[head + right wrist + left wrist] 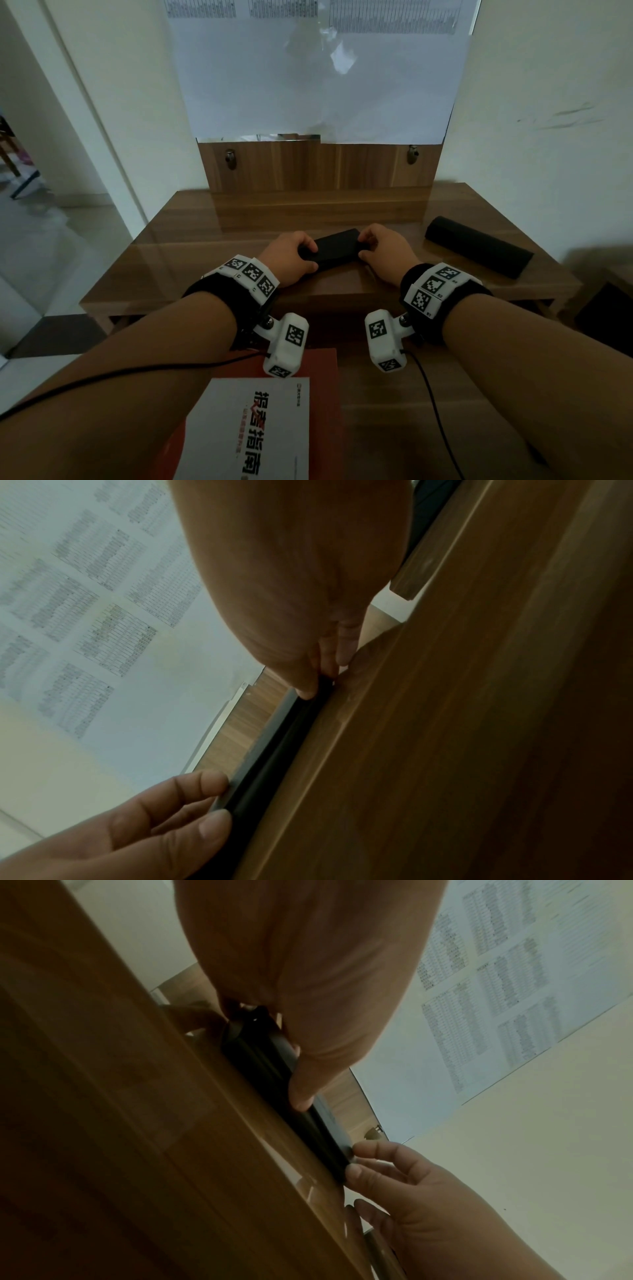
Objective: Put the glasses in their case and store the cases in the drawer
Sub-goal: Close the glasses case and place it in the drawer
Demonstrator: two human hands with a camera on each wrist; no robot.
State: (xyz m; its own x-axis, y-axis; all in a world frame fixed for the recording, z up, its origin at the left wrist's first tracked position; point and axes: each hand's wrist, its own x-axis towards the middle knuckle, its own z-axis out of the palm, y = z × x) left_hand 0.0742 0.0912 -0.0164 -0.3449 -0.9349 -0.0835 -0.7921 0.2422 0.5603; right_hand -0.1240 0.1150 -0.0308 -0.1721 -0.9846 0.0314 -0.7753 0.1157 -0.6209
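Observation:
A flat black glasses case lies on the glossy wooden tabletop, lid down. My left hand grips its left end and my right hand grips its right end, thumbs on the near side. In the left wrist view the case runs along the table under my left hand, with my right hand's fingertips pinching the far end. The right wrist view shows the case edge-on, pinched by my right hand and by my left hand. A second black case lies to the right. No glasses are visible.
A red-and-white booklet lies below the tabletop's near edge, close to my forearms. A wooden back panel with two metal knobs rises behind the table, and printed paper sheets hang on the wall above it. Floor opens to the left.

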